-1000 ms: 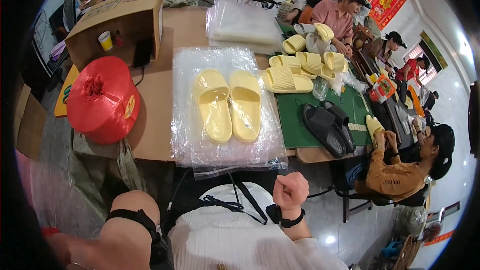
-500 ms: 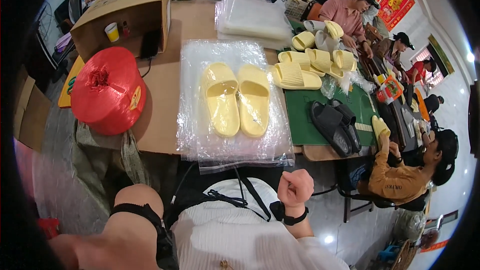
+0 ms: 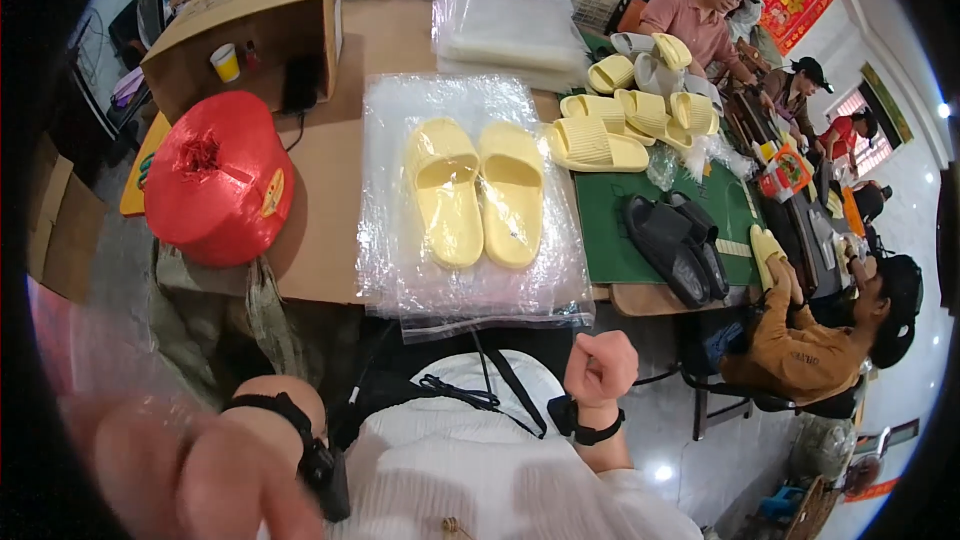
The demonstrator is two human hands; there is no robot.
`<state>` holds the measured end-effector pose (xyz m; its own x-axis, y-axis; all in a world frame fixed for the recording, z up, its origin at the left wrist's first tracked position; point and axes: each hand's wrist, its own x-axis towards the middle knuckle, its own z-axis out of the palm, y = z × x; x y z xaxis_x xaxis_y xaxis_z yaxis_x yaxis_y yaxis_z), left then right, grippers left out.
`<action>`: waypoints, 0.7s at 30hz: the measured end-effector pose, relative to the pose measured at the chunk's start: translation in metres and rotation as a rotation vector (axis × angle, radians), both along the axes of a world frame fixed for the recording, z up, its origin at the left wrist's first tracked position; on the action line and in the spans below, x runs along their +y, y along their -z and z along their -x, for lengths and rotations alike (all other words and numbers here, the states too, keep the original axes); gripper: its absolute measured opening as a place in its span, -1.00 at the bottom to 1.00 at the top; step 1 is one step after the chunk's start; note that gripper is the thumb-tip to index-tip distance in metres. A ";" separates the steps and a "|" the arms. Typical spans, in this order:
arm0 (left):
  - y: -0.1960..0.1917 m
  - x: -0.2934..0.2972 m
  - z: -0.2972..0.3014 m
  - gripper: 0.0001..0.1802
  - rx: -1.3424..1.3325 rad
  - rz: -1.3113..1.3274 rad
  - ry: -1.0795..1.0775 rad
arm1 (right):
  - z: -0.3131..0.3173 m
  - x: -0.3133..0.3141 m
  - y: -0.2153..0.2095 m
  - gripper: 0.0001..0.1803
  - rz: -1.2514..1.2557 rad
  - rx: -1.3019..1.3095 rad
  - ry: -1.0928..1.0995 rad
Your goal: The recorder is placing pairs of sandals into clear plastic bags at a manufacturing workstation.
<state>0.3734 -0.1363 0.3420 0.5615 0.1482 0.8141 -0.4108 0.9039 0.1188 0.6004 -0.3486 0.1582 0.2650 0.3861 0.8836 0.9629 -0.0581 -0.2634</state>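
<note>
Nearest the camera, the left hand (image 3: 190,475) is a blur at the lower left, its fingers hanging loosely apart and holding nothing, a black strap on its wrist. The right hand (image 3: 600,368) is raised just below the near edge of the table (image 3: 330,230), curled into an empty fist, with a black wristband beneath it.

On the table's near edge lies a stack of clear plastic bags (image 3: 470,280), its front corners overhanging. On top of the stack, a pair of pale yellow slippers (image 3: 478,190) lies side by side, toes pointing away.

At the table's left edge sits a red bundle of string (image 3: 218,178). To the right, a green cutting mat (image 3: 650,230) carries a pair of black slippers (image 3: 675,245), near the right edge.

Farther back, more yellow slippers (image 3: 625,115) are heaped, and a second pile of clear bags (image 3: 505,30) lies behind the first. An open cardboard box (image 3: 255,25) stands at the far left corner. Other people sit along the right side.
</note>
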 end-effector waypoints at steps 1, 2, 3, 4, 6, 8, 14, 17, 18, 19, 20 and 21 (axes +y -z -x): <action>0.001 -0.002 0.003 -0.75 0.318 -0.098 -0.423 | -0.008 -0.006 0.003 -0.75 0.019 0.019 0.090; 0.008 -0.005 0.001 -0.75 0.325 -0.114 -0.446 | -0.011 -0.006 0.002 -0.76 0.019 0.050 0.119; 0.029 -0.003 -0.008 -0.92 0.535 -0.403 -0.949 | -0.016 -0.004 0.002 -0.79 0.022 0.111 0.149; 0.054 0.008 -0.030 -0.80 0.711 -0.694 -1.388 | -0.024 -0.010 0.005 -0.83 0.010 0.215 0.215; 0.072 0.019 -0.060 -0.65 1.107 -1.322 -1.583 | -0.041 -0.016 0.007 -0.86 -0.013 0.332 0.276; 0.129 0.039 -0.057 -0.60 1.250 -1.671 -1.697 | -0.058 -0.013 -0.002 -0.90 -0.004 0.643 0.224; 0.182 0.049 -0.072 -0.48 1.625 -1.607 -1.079 | -0.097 -0.006 0.011 -0.68 0.277 1.024 0.117; 0.210 0.058 -0.076 -0.65 1.430 -1.434 -1.026 | -0.113 0.002 0.020 -0.65 0.511 1.190 0.146; 0.214 0.062 -0.079 -0.78 1.413 -1.378 -1.009 | -0.113 0.003 0.021 -0.68 0.523 1.187 0.024; 0.217 0.065 -0.077 -0.78 1.407 -1.383 -1.015 | -0.113 0.005 0.021 -0.70 0.535 1.181 -0.098; 0.219 0.068 -0.075 -0.77 1.414 -1.277 -0.974 | -0.114 0.004 0.020 -0.76 0.446 1.277 -0.136; 0.215 0.068 -0.074 -0.76 1.416 -1.175 -0.926 | -0.117 0.003 0.022 -0.76 0.437 1.279 -0.135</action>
